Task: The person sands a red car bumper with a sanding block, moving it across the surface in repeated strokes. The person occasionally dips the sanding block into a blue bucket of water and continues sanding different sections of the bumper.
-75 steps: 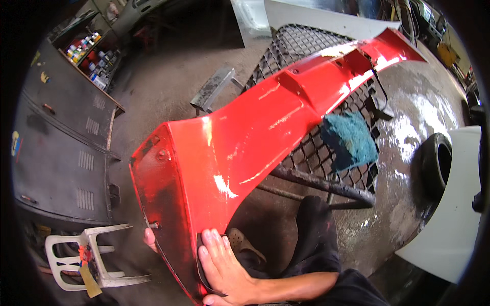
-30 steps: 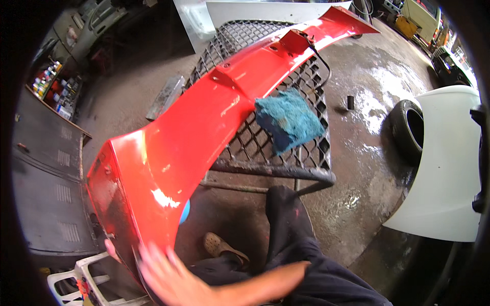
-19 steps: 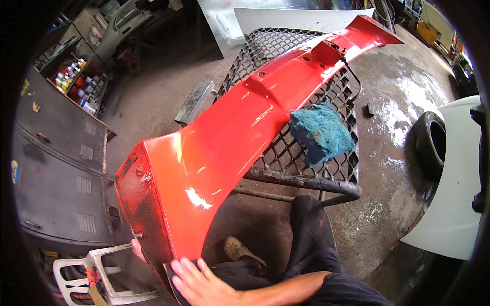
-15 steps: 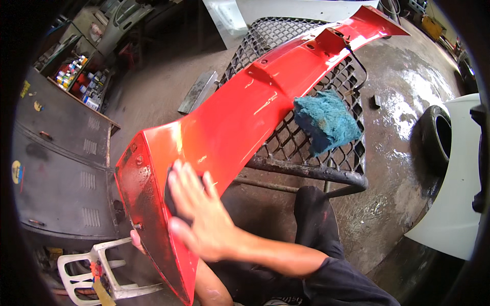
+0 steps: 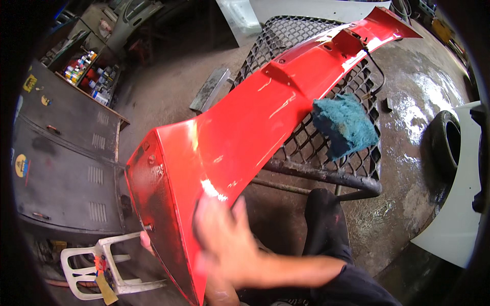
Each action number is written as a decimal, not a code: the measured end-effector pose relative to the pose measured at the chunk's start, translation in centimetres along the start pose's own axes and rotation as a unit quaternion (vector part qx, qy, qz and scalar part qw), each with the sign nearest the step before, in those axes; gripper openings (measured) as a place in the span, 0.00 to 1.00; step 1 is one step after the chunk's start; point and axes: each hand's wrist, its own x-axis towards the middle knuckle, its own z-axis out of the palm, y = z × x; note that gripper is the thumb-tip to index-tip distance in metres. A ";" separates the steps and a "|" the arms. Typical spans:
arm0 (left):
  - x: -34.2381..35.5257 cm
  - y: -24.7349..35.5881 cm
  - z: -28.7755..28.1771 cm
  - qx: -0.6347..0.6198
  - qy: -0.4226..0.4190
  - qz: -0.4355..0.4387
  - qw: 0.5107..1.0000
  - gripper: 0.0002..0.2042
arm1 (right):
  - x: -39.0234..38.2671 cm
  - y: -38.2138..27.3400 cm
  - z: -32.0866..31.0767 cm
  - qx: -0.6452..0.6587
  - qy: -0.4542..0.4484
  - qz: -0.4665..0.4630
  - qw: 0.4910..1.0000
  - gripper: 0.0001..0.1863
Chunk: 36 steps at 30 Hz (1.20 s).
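At the near end of the red panel (image 5: 250, 130), the right hand (image 5: 224, 242) lies on its painted surface, quite blurred. Its fingers look stretched forward and not clenched, with the thumb apart on the left side. Beside the fingers one sees a thin dark piece (image 5: 196, 220) — whether they grasp it or only press over it, I cannot tell. Of the left hand (image 5: 146, 240), just a fingertip shows, at the outer edge of the panel's dark-stained end, near a small bolt (image 5: 148, 227). The panel hides the rest of this hand, so how far its fingers are bent I cannot say.

The panel lies diagonally, its far part over a stand with a black mesh top (image 5: 306, 145). On this mesh, just beside the panel's right edge, there is a crumpled blue-green cloth (image 5: 344, 125). A knee in dark trousers (image 5: 326, 217) is near the front bar of the stand. To the left are a white plastic chair (image 5: 108, 248) and a dark metal cabinet (image 5: 61, 178); to the right, well apart from the hands, a tyre (image 5: 440, 140) and a large white panel (image 5: 451, 204) — this last cut by the border of the view.
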 end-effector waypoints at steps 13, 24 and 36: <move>-0.1 -0.5 -1.2 -0.011 0.004 0.024 1.000 0.28 | -0.1 0.2 1.5 -0.069 -0.034 0.035 0.996 0.47; -0.4 0.2 -1.4 0.012 -0.002 0.035 0.999 0.27 | -2.1 0.6 4.0 0.259 0.122 -0.069 0.956 0.40; -0.4 0.2 -1.8 0.068 0.007 0.061 0.996 0.25 | -0.3 2.4 3.0 0.344 0.133 0.015 0.929 0.38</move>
